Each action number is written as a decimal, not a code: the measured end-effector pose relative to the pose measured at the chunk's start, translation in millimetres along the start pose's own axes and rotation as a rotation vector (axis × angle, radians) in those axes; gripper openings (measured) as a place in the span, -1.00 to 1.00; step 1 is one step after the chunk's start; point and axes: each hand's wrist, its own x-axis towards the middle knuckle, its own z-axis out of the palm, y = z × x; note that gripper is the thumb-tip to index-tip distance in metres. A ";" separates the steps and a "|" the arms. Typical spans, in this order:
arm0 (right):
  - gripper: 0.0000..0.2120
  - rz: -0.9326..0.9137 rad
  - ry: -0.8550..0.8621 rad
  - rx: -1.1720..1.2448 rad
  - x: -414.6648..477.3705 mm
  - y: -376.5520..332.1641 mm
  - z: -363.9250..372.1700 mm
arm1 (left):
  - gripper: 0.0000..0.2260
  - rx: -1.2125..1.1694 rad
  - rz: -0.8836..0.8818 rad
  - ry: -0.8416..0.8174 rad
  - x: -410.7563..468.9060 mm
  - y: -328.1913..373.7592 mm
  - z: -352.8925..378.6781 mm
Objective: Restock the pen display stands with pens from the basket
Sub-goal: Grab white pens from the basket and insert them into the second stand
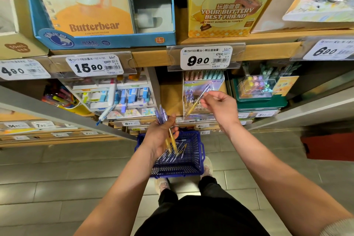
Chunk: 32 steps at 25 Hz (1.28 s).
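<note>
One pen point(198, 99) between right fingertips point(204, 104)

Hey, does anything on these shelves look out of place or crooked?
Yes. One blue-tipped pen lies slanted across the front of the correction tape display, its tip hanging past the shelf edge, not standing in any slot. Nothing else stands out.

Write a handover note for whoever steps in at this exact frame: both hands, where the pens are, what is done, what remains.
Left hand: closed on a bundle of pens, purple caps up, above the basket.
Right hand: pinching a single pen, held slantwise in front of the clear display stand.
Blue basket sits on the floor by the feet with more pens lying inside.
Done: the stand already holds some pens.
Left: seat the single pen, then the bundle, then the basket's remainder.
</note>
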 end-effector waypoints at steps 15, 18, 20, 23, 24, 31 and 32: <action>-0.81 -0.415 -0.011 -0.640 19.1 30.4 30.4 | -0.85 -0.072 -0.005 -0.091 -1.4 4.8 -3.3; -0.81 -0.438 -0.025 -0.669 22.8 28.0 35.8 | -0.86 -0.080 0.013 -0.054 -0.3 2.3 -4.1; -0.82 -0.455 -0.026 -0.685 24.3 28.6 38.7 | -0.90 -0.080 0.026 -0.040 0.1 0.5 -4.6; -0.82 -0.463 -0.026 -0.725 25.9 34.9 37.3 | -0.93 -0.090 0.024 -0.029 -1.3 0.9 -6.4; -0.82 -0.466 -0.024 -0.753 26.3 38.3 35.7 | -0.93 -0.092 0.021 -0.032 -1.8 1.0 -7.1; -0.91 -0.340 -0.119 -0.860 28.0 56.6 27.0 | -0.75 -0.118 0.022 -0.057 -4.1 1.0 -12.1; -0.91 -0.329 -0.120 -0.870 28.3 56.1 27.6 | -0.73 -0.132 0.017 -0.060 -4.4 0.8 -12.7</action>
